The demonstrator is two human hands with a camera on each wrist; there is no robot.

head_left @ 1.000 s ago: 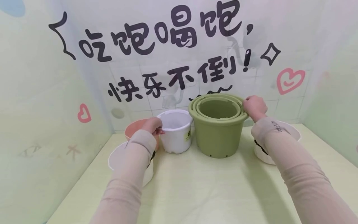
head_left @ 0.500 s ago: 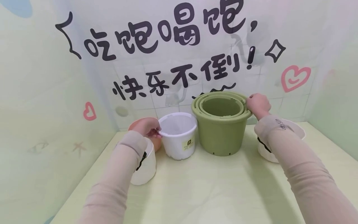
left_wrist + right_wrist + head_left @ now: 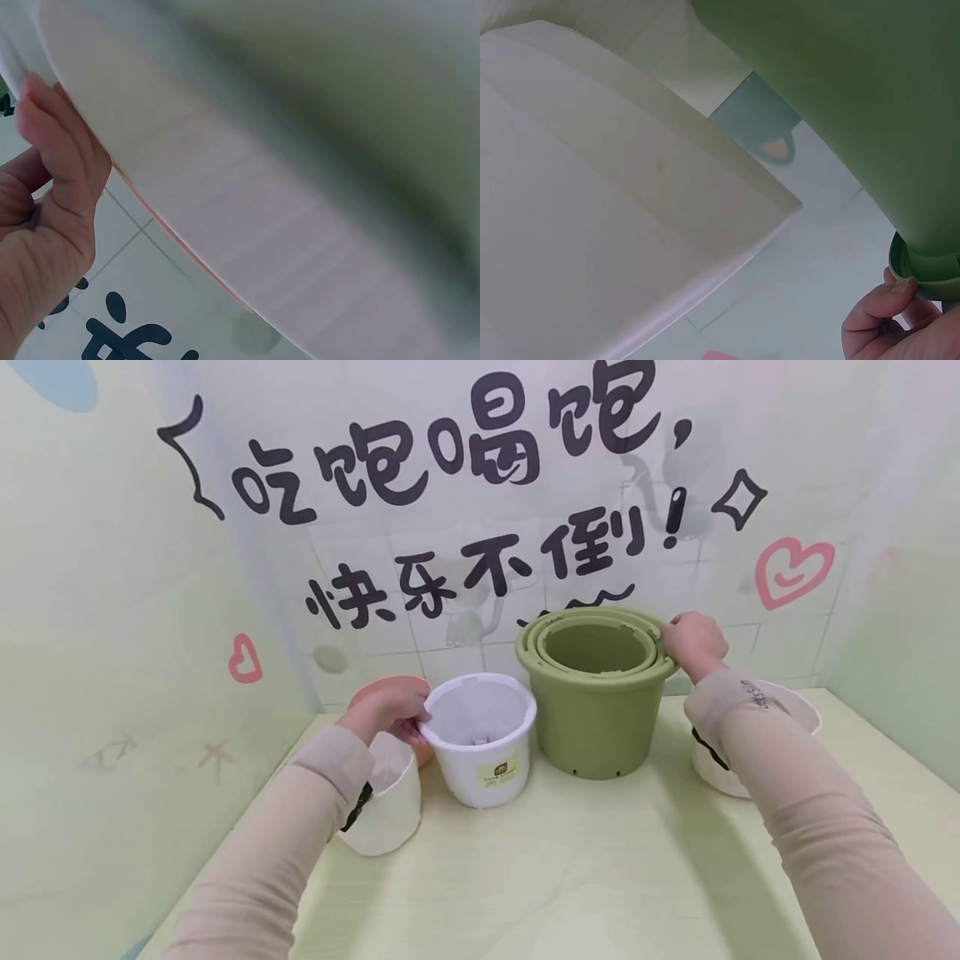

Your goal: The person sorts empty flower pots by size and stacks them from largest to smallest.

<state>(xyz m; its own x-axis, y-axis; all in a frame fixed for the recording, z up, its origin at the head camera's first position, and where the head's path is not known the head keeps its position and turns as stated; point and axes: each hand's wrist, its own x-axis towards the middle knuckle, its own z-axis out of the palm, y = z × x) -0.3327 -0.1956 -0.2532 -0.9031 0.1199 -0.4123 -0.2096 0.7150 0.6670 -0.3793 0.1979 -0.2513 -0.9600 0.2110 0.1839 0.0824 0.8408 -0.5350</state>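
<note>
My left hand [image 3: 397,708] pinches the left rim of a white plastic flower pot [image 3: 483,777], which tilts slightly toward me and has a yellow label on its front. My right hand [image 3: 693,642] grips the right rim of a large green flower pot [image 3: 592,731]. Smaller green pots are nested inside that one. In the right wrist view, thumb and fingers of the right hand [image 3: 900,315] close over the green rim [image 3: 937,289]. The left wrist view shows the left hand [image 3: 56,165] with curled fingers beside a pale, blurred surface.
A white fabric pot [image 3: 397,814] with a black strap stands under my left forearm. An orange pot [image 3: 386,683] is partly hidden behind my left hand. Another white fabric pot [image 3: 723,777] stands behind my right forearm. A lettered wall [image 3: 480,635] closes off the table's back.
The white plastic pot has come toward me and slightly right, tipping forward, with my left hand on its rim. The right hand keeps its grip on the green pot. The view has shifted slightly.
</note>
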